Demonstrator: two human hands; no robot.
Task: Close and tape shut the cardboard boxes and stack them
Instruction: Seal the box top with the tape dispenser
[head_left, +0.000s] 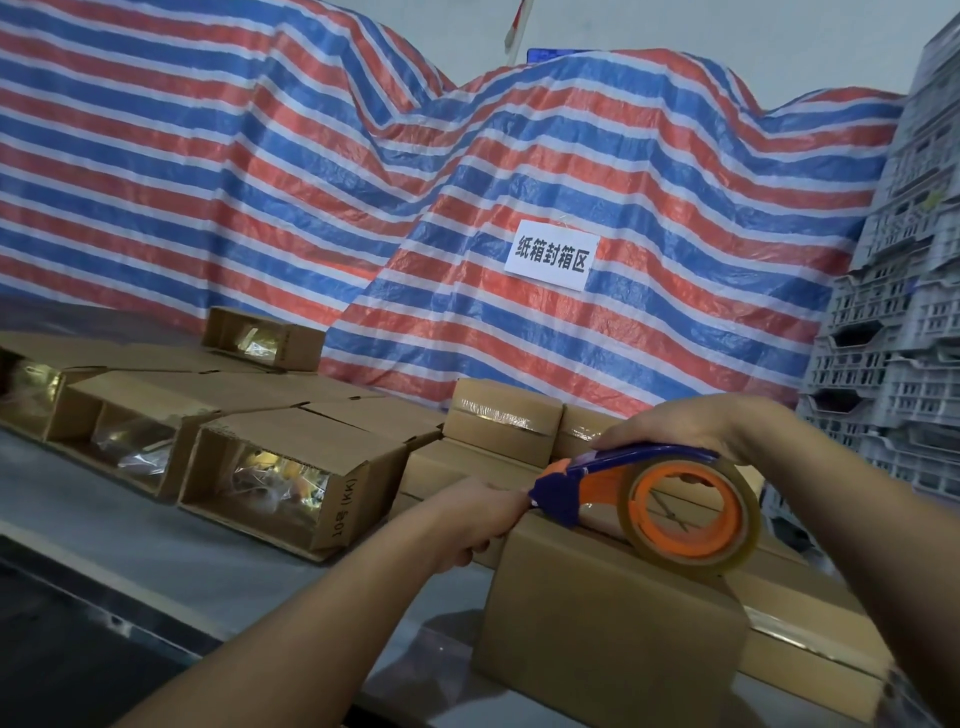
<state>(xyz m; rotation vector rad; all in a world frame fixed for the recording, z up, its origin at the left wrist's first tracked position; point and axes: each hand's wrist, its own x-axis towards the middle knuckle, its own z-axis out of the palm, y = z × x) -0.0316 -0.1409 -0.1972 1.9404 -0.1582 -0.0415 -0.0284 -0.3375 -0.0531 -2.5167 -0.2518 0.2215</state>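
On the near right of the tabletop (156, 525), a closed cardboard box (608, 613) is being taped, and the strip could be laid crooked or wrinkled if the tape dispenser (670, 499) is steered off the flap seam. The box could also slide if its left end is not held firmly. The right hand (670, 423) is curled over the dispenser's blue handle from above, with the roll pressed on the box top. The left hand (467, 512) is closed around the box's far-left top edge, just beside the dispenser's nose. Open boxes (280, 478) lie unsealed to the left, and taped boxes (504, 415) are stacked just behind.
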